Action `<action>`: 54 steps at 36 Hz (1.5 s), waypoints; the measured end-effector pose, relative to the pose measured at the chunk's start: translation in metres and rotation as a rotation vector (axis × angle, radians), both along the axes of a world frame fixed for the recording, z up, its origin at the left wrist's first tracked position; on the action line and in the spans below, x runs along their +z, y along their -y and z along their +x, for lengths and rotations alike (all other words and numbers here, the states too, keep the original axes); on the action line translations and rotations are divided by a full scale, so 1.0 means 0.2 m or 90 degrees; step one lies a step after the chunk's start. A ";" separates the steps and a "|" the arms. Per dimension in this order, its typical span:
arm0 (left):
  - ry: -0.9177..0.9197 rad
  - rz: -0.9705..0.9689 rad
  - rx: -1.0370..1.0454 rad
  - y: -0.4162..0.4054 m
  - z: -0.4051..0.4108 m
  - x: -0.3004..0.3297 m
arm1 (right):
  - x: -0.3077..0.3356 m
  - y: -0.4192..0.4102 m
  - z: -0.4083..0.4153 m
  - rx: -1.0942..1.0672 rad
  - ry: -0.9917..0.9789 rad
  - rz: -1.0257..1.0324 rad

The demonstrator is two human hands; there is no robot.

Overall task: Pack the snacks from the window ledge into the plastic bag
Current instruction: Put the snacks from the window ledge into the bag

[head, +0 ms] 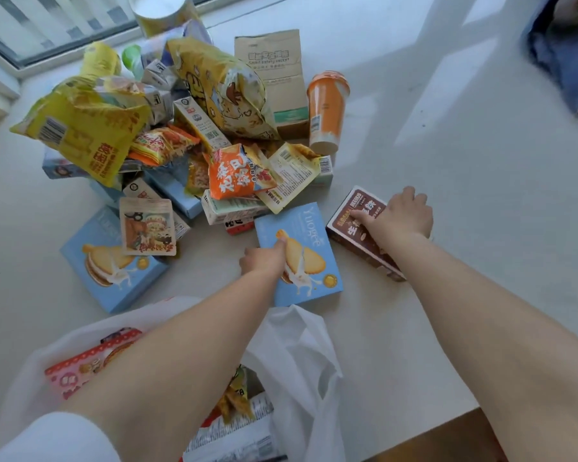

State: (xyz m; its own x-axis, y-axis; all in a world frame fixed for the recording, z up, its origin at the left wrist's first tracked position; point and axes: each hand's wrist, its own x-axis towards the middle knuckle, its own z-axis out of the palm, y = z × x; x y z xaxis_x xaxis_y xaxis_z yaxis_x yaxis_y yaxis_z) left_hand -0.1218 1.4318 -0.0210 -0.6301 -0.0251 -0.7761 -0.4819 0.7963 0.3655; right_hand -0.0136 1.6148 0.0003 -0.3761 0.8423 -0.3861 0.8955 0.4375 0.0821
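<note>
Fingers of the left hand [264, 260] curl at the near-left edge of a blue biscuit box [299, 258], thumb lying across its lid, so they pinch it. The right hand [399, 216] lies over a brown box [361, 230] just right of the blue one, thumb on top and the other fingers curled over its far edge, gripping it. Both boxes rest flat on the window ledge [447, 161]; neither looks lifted.

Nearer than the blue box, the white plastic bag [301, 355] gapes open, and inside it show a pink packet [80, 368], a small yellow packet [237, 395] and some white wrapping, so packing is under way.

Most is left, I judge. Beyond and left of the blue box sits the snack pile [167, 138]: yellow bags, orange packets, cartons, a second blue biscuit box [111, 265] with a small pouch [147, 226] on it, and an orange cup [326, 111] beside a brown paper carton [274, 75].
</note>
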 end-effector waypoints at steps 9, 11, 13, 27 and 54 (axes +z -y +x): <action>0.067 0.113 0.112 0.05 0.02 0.04 | -0.06 0.21 0.20 -0.358 -0.243 -0.310; 0.093 0.160 0.130 0.07 0.02 0.05 | -0.03 0.20 0.24 -0.418 -0.296 -0.418; 0.127 0.214 0.132 0.08 0.02 0.09 | 0.00 0.20 0.28 -0.456 -0.341 -0.488; -0.111 0.349 0.039 0.52 0.00 0.58 | 0.44 0.53 0.19 -0.310 -0.568 -0.603; -0.274 -0.062 -0.609 1.45 0.01 0.47 | 0.40 1.37 0.30 0.025 -0.138 -0.419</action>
State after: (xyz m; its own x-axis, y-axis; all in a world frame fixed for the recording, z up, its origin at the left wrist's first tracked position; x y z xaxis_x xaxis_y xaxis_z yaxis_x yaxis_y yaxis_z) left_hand -0.1202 1.1415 0.0733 -0.6417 0.5784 -0.5037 0.5186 0.8110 0.2708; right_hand 0.0466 1.3408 0.0797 -0.5277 0.4432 -0.7247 0.8444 0.3670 -0.3903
